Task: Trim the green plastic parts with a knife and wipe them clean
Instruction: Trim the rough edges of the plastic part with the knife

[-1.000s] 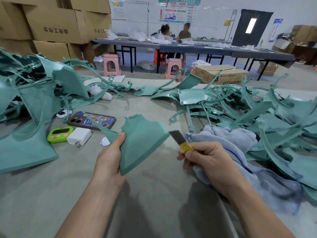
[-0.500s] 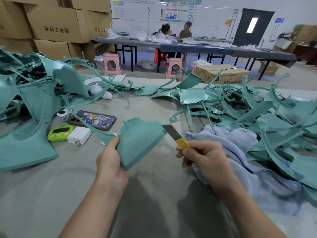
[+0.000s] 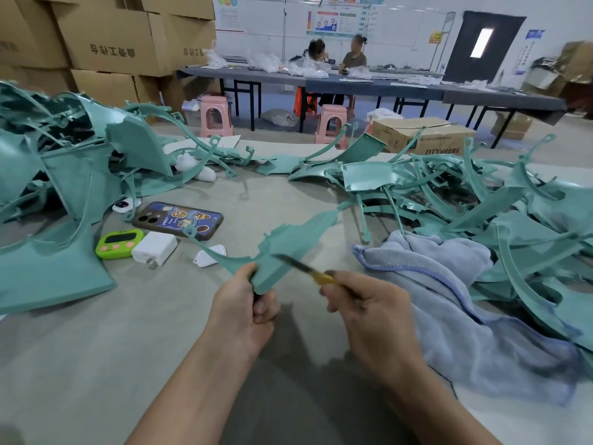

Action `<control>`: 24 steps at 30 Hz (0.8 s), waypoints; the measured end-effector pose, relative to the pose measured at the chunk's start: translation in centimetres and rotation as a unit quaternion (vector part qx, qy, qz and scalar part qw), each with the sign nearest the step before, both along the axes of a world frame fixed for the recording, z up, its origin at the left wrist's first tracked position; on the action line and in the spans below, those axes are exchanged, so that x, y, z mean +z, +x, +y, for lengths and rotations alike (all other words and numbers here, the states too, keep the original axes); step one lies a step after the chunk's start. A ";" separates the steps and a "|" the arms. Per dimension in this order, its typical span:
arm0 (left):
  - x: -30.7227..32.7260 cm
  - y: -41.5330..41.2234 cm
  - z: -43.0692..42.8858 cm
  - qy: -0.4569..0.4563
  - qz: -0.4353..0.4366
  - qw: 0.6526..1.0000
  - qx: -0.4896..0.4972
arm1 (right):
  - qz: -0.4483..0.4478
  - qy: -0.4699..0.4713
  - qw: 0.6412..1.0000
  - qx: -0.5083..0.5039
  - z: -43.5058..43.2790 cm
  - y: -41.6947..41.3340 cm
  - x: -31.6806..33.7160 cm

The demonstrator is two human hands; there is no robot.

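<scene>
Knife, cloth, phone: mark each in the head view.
knife (image 3: 300, 266): head view, blurred blade near the yellow handle.
cloth (image 3: 449, 300): head view, middle fold.
phone (image 3: 179, 220): head view, back cover.

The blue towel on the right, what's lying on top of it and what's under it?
Green plastic parts overlap the blue towel along its far and right edges. Its near part lies on the grey table. Whatever else sits beneath its folds is hidden.
</scene>
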State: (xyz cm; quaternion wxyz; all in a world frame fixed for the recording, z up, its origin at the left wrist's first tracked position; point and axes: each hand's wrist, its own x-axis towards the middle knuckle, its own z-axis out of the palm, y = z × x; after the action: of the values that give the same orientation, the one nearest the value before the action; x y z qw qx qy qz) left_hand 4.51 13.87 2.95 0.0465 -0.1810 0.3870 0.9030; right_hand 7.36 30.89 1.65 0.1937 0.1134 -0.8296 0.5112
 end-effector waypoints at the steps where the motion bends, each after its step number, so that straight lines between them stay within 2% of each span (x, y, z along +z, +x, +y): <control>1: 0.0 0.0 -0.1 -0.001 -0.002 1.000 -0.004 | 0.011 -0.002 0.999 -0.044 0.4 -0.2 0.1; 3: -0.1 0.0 -0.2 -0.009 -0.005 1.000 -0.004 | 0.039 -0.012 0.993 -0.111 1.5 -0.5 0.3; 4: 0.0 0.0 -0.2 -0.010 -0.004 1.000 -0.002 | 0.049 -0.015 0.992 -0.112 1.8 -0.6 0.4; 6: 0.0 0.1 -0.1 -0.001 0.001 1.000 0.000 | 0.044 -0.010 0.998 -0.031 1.7 -0.3 0.6; 8: 0.0 0.2 -0.1 0.012 0.009 1.000 -0.014 | 0.038 0.056 0.996 0.051 0.9 0.3 0.5; 9: 0.0 0.3 -0.2 0.012 0.016 0.999 -0.027 | 0.047 0.091 0.993 0.060 0.5 0.4 0.5; 10: 0.0 0.4 -0.3 0.011 0.021 0.999 -0.038 | 0.051 0.097 0.993 0.045 0.3 0.3 0.3; 13: 0.1 0.4 -0.6 0.000 0.025 0.999 -0.040 | 0.013 -0.016 0.997 -0.075 1.0 -0.4 0.5; 15: 0.1 0.2 -0.8 -0.014 0.018 0.999 -0.033 | 0.026 -0.029 0.990 -0.139 2.1 -0.8 0.7; 16: 0.1 0.1 -0.8 -0.023 0.011 0.999 -0.033 | 0.032 -0.029 0.989 -0.139 2.4 -0.8 0.9; 20: 0.2 0.1 -1.3 -0.028 -0.010 0.999 -0.028 | 0.026 -0.083 0.996 0.001 1.5 0.0 1.4; 24: 0.2 0.1 -1.6 -0.055 -0.009 0.998 -0.005 | 0.020 -0.055 0.998 0.015 1.6 -0.2 1.6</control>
State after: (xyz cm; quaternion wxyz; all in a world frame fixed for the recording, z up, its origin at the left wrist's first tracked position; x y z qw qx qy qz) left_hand 4.58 12.27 3.19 0.0447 -0.1894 0.4363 0.8785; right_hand 7.13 32.52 3.28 0.2086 0.1250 -0.7947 0.5561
